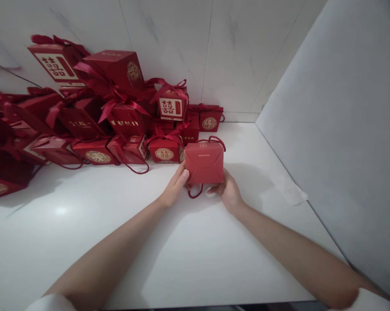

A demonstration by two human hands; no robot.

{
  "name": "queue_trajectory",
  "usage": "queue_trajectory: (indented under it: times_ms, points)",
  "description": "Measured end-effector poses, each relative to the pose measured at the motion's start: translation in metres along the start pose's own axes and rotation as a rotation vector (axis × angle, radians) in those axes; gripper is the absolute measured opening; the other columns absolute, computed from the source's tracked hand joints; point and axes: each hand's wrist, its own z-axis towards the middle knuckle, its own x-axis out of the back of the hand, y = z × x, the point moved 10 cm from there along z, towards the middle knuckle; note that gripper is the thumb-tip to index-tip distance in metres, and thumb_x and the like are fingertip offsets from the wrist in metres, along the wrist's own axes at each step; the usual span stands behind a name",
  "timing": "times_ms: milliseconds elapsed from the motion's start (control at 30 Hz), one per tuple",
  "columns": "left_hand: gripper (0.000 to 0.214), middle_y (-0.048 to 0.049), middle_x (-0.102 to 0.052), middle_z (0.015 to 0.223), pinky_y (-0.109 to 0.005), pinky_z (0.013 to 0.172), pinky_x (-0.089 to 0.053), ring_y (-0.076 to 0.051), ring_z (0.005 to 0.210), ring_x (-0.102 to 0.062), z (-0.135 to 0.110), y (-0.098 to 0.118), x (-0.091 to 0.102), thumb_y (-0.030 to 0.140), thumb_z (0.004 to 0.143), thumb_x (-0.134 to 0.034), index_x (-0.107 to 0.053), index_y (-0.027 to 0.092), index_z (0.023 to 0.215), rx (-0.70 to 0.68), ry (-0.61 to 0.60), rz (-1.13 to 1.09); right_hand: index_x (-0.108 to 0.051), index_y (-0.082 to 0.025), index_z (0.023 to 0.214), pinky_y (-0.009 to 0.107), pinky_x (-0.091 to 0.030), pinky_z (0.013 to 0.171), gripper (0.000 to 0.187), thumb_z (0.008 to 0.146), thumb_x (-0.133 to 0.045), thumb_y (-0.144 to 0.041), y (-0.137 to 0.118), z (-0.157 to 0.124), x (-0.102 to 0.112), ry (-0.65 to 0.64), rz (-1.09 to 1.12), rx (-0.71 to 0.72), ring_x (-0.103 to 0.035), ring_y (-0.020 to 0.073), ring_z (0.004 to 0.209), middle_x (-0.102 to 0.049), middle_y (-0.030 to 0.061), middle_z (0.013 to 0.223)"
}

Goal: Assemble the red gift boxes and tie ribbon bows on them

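Note:
Between my two hands is a small red gift box [204, 164], with the folded flaps of one face turned toward me. Dark red rope handles stick out above and below it. My left hand [176, 183] presses along its left side, thumb at the front corner. Around the lower right corner curl the fingers of my right hand [227, 190], partly under the box. Just left of the held box stands another red box [164, 150] with a gold round emblem and a ribbon bow.
Many red gift boxes with ribbons are stacked along the tiled wall [234, 56], such as a tilted box [115, 71] on top. The white table [182, 259] meets a pale panel [340, 129] on the right. A whitish scrap [294, 194] lies by that edge.

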Motion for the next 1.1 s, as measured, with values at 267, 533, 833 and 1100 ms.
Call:
queue_trajectory:
  times_ms: [267,533,833,1100]
  points:
    - [0.079,-0.0130,-0.061,0.130,-0.043,0.082,-0.054,-0.033,0.112,-0.059,0.003,0.003,0.003,0.080,0.082,-0.035,-0.055,0.021,0.130,0.042,0.072,-0.225,-0.053,-0.025,0.124,0.037,-0.059,0.079,0.058,0.073,-0.079,-0.038,-0.006,-0.003,0.007,0.088,0.106,0.055,-0.070,0.0205,0.090,-0.072,0.0036,0.108]
    - [0.063,-0.0113,-0.064,0.129,-0.051,0.104,-0.043,-0.035,0.126,-0.051,0.006,0.003,0.013,0.069,0.085,-0.045,-0.065,0.020,0.118,0.065,0.178,-0.353,-0.058,-0.025,0.100,0.032,-0.057,0.076,0.042,0.070,-0.084,-0.038,-0.009,-0.004,0.007,0.094,0.123,0.091,-0.069,0.0158,0.083,-0.072,-0.0004,0.096]
    - [0.045,-0.0094,-0.068,0.124,-0.045,0.103,-0.045,-0.028,0.112,-0.063,0.007,-0.001,0.018,0.042,0.086,-0.054,-0.064,0.018,0.123,0.097,0.188,-0.309,-0.059,-0.022,0.084,0.027,-0.056,0.075,0.031,0.076,-0.078,-0.046,-0.010,0.000,0.011,0.099,0.116,0.080,-0.065,0.0143,0.083,-0.067,-0.0025,0.089]
    - [0.061,-0.0085,-0.061,0.136,-0.045,0.104,-0.044,-0.033,0.128,-0.053,0.009,-0.008,0.019,0.046,0.085,-0.063,-0.052,0.024,0.141,0.096,0.139,-0.162,-0.061,-0.027,0.104,0.040,-0.057,0.088,0.037,0.078,-0.074,-0.049,-0.018,-0.016,-0.012,-0.062,-0.023,0.094,-0.064,0.0243,0.107,-0.068,0.0022,0.114]
